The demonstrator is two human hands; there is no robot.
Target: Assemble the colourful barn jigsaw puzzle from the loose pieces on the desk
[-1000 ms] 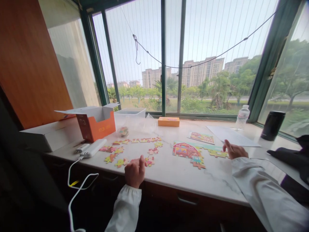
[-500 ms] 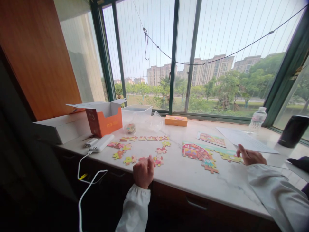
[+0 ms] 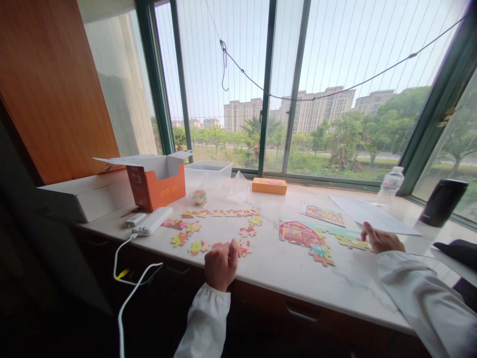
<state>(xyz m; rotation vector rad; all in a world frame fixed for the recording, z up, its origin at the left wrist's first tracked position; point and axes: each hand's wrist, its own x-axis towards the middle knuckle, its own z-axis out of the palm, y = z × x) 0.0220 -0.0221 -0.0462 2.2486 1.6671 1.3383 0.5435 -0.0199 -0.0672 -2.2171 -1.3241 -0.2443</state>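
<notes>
I read the left hand [image 3: 221,265] curled, fingertips bunched, pinch unclear, with a small pink-and-yellow cardboard jigsaw piece [image 3: 244,249] just beyond it, far-right. The right hand [image 3: 382,239], fingers loosely spread, rests well right, beside the assembled red-barn jigsaw [image 3: 300,233].

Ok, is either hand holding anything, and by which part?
The left hand is curled over jigsaw pieces; whether its fingertips grip one cannot be told. The right hand seems to hold nothing, its fingers spread at the edge of a paper sheet.

Marble countertop [image 3: 268,271] separates the left hand [image 3: 221,264] from the barn puzzle [image 3: 299,234]; loose jigsaw pieces [image 3: 198,247] lie just ahead.
</notes>
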